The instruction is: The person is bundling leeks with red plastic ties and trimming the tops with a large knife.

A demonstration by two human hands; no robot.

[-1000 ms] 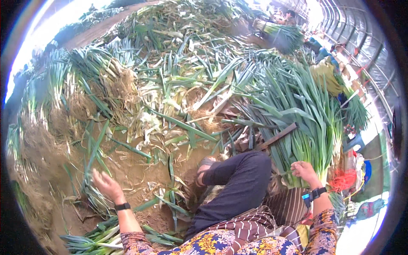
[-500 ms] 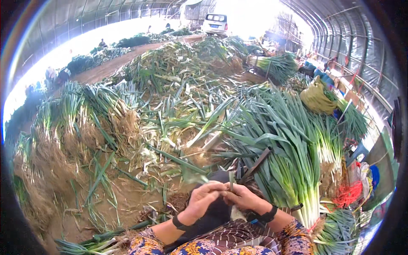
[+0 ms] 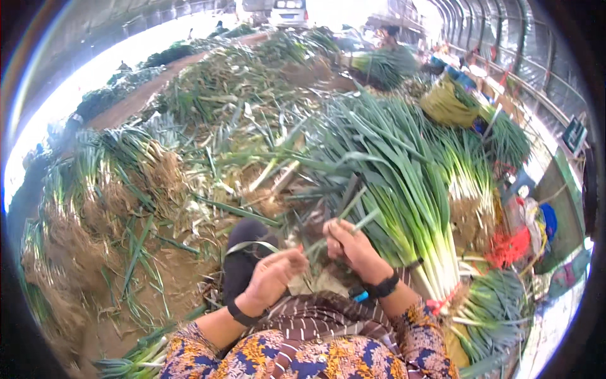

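Observation:
My right hand point(image 3: 353, 247) is closed around a green leek stem point(image 3: 365, 219), whose cut-looking leaf ends stick out past the fingers. To its left, my left hand point(image 3: 273, 281) has its fingers curled and drawn together, blurred by motion. From that hand a thin pale strip of leaf point(image 3: 252, 245) arcs over my dark-clad knee point(image 3: 245, 234); its gripped end is hidden by the fingers. A gap separates the two hands above my lap. Right beside my right hand lies a large bundle of leeks point(image 3: 404, 183), white stems towards me, bound by a red tie point(image 3: 445, 300).
Rooted, untrimmed leeks point(image 3: 107, 189) are heaped at the left. Leaf scraps point(image 3: 208, 145) litter the ground ahead. More bundles point(image 3: 489, 316) lie at the right, near red string point(image 3: 508, 246) and a yellow-green sack point(image 3: 449, 101). A white van point(image 3: 290, 12) stands far back.
My hands, close together before, have drawn apart, the left one moving left and the right one lifting slightly. The whole view has shifted, so the background sits higher and further left.

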